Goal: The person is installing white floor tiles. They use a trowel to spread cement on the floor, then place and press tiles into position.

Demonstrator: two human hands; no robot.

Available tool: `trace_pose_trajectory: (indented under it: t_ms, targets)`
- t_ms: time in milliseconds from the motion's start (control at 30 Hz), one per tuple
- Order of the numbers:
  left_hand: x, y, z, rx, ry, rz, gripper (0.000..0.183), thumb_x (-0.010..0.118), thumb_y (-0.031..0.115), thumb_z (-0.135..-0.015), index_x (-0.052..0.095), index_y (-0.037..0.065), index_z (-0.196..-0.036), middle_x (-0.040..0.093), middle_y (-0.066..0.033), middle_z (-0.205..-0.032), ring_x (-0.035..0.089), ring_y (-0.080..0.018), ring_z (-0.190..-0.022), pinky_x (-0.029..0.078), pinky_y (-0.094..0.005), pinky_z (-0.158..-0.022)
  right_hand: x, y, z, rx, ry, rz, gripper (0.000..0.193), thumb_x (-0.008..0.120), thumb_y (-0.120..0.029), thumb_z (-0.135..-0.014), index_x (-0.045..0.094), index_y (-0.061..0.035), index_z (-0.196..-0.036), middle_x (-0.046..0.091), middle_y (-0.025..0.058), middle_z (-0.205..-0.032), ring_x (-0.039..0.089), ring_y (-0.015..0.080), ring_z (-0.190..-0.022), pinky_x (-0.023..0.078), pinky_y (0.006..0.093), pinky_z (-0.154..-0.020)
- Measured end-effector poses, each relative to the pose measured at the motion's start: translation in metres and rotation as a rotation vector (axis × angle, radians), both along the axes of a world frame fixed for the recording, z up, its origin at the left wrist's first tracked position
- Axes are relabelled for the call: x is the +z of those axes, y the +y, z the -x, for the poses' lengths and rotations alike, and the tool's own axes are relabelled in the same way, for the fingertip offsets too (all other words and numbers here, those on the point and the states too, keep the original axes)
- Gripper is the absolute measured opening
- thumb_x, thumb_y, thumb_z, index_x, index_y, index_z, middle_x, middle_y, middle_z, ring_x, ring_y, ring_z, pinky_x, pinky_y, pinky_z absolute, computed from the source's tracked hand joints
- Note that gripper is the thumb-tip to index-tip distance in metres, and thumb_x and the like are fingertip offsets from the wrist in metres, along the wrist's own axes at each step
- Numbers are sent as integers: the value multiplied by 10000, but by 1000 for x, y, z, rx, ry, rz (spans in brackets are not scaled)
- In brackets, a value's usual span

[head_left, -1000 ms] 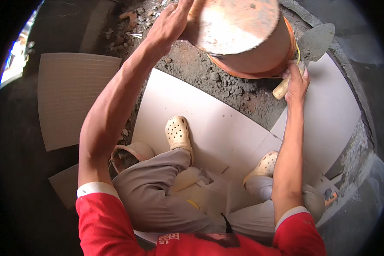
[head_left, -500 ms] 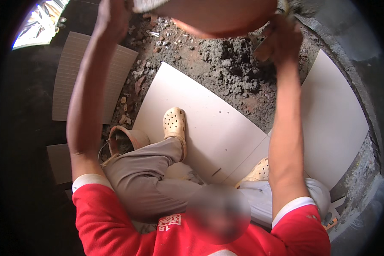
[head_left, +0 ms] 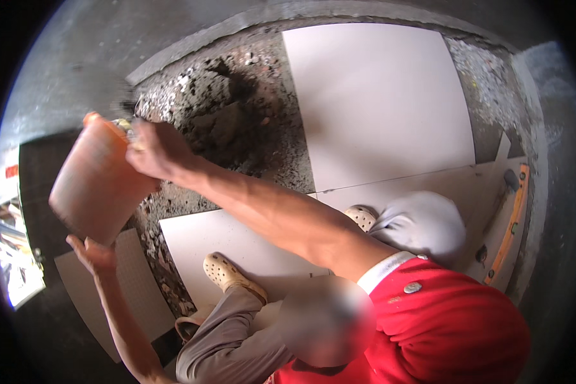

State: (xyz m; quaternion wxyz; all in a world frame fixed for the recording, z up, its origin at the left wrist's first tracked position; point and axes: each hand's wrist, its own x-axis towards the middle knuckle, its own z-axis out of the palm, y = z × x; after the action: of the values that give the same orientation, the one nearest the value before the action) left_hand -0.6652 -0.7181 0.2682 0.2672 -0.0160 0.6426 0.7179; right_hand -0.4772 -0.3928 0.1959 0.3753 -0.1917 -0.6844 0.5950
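Note:
An orange plastic bucket, smeared with grey, is raised and tipped at the left, its mouth toward the far side and its base toward me. My right hand is closed on its rim; something small and yellowish shows beside the fingers, too blurred to name. Against the base, my left hand props the bucket up from below, thumb apart and the other fingers partly hidden. Wet grey mortar lies in a heap on the rubble bed right of the bucket, with dark flecks over it.
A large white tile lies at the far right, another white tile under my shoe. A grey ribbed tile is at the left. An orange spirit level lies by the right wall edge. A second bucket is near my leg.
The bucket has swung from the far middle to the left, tipping with its base toward me. My left hand has moved down to its base; my right arm now reaches across leftward. The view has turned.

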Motion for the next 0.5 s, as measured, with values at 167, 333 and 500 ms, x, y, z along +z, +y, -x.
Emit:
trace_pose_trajectory:
  t_ms: [167,333,500]
  targets:
    - [25,22,-10,-56,335,51,677,483,518,-1065,393,76,-1569,494,-142,-1561,530,-377,-1379,445,-557,-1149,121,59,-2,40,187,-470,347,763,-238,-788,666,25,-992,738,222,-788,744,399,-722,616,486,-756]
    - [-15,100,-68,-622,-186,-43,623,465,514,-1077,413,164,-1590,508,-152,-1550,559,-366,-1344,485,-522,-1070,194,88,-79,295,-71,-824,422,766,-377,-814,726,-49,-1077,740,166,-1039,720,319,-998,554,482,-908]
    - [-40,73,-109,-1124,389,825,670,535,524,-1076,439,95,-1582,569,-207,-1496,633,-316,-1260,513,-440,-1036,191,77,-263,389,-334,-1054,541,710,-419,-903,619,-20,-1257,672,181,-1200,651,313,-1100,492,469,-992]
